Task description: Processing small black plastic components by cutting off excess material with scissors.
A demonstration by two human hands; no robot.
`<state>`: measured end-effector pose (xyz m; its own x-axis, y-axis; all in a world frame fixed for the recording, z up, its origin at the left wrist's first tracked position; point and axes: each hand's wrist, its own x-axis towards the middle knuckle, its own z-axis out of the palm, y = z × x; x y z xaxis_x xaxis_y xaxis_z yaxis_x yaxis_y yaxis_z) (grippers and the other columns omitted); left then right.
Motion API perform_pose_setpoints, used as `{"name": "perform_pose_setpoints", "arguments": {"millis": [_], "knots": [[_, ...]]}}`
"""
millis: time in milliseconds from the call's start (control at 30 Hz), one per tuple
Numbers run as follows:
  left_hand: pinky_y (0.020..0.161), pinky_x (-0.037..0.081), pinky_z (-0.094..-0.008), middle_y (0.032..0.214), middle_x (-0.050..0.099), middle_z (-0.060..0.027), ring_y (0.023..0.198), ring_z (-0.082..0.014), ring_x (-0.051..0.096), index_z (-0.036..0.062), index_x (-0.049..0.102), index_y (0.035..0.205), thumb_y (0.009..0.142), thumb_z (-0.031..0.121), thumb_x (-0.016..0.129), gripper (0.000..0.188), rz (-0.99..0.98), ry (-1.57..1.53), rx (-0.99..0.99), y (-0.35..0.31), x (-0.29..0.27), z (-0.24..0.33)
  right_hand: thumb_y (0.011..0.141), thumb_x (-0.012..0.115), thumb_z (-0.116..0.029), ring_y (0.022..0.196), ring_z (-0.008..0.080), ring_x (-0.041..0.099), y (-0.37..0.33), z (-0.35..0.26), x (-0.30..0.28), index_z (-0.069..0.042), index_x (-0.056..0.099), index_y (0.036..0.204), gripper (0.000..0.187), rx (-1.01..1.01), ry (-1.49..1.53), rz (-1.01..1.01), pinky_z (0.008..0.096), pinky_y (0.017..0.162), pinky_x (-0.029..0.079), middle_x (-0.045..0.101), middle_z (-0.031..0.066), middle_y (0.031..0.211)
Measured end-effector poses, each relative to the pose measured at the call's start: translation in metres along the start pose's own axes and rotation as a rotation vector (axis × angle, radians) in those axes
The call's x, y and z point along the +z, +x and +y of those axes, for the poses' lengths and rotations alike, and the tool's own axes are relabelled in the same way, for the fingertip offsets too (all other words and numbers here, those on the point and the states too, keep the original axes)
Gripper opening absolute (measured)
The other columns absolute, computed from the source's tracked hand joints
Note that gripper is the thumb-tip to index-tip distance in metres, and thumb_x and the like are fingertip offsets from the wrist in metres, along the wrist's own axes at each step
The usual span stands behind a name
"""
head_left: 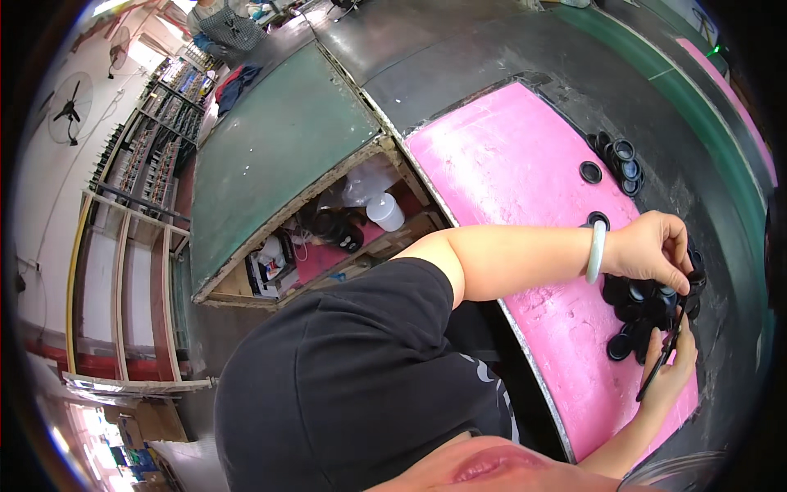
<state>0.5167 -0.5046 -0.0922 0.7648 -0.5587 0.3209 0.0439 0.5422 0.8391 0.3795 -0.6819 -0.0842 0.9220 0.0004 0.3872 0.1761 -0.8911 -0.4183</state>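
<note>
My left hand (656, 250), with a pale bangle (596, 252) at the wrist, reaches over the pink work mat from the left. Its thumb and fingers are pinched together above a pile of black round parts (627, 299); what they grip is hidden. Coming up from the lower right, my right hand (674, 369) is closed around a slim black tool (662, 359), possibly scissors, whose upper end meets the left fingertips. Around both hands lie several ring-shaped black parts. One loose black ring (590, 172) sits farther up the mat, with a separate row of black rings (627, 168) beside it.
The pink mat (492, 156) covers part of a dark table. To its left a green-topped cabinet (279, 148) has an open shelf holding a white container (385, 211). A green strip (697, 107) runs along the far right. Another person (225, 29) stands at the back left.
</note>
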Motion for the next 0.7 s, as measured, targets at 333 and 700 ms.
{"name": "perform_pose_setpoints", "arguments": {"millis": [333,700], "knots": [[0.073,0.058,-0.0279,0.088,0.070,-0.0157,0.080,-0.0176,0.069,0.0028,0.051,0.077,0.068,-0.002,0.084,0.034,-0.007,-0.026,0.042,-0.001,0.002,-0.005,0.088,0.067,-0.013,0.101,0.0273,0.057,-0.005,-0.002,0.000,-0.001,0.059,0.125,0.040,0.057,-0.019,-0.014,0.0368,0.089,0.044,0.066,0.0130,0.111],[0.077,0.057,-0.0292,0.087,0.069,-0.0126,0.082,-0.0168,0.069,-0.0014,0.061,0.088,0.071,-0.003,0.080,0.026,0.051,-0.085,0.048,-0.001,0.006,0.002,0.092,0.061,-0.007,0.075,0.0180,0.063,-0.008,-0.005,0.005,0.005,0.063,0.105,0.018,0.098,0.149,0.010,0.0309,0.067,0.049,0.067,0.0127,0.088]]}}
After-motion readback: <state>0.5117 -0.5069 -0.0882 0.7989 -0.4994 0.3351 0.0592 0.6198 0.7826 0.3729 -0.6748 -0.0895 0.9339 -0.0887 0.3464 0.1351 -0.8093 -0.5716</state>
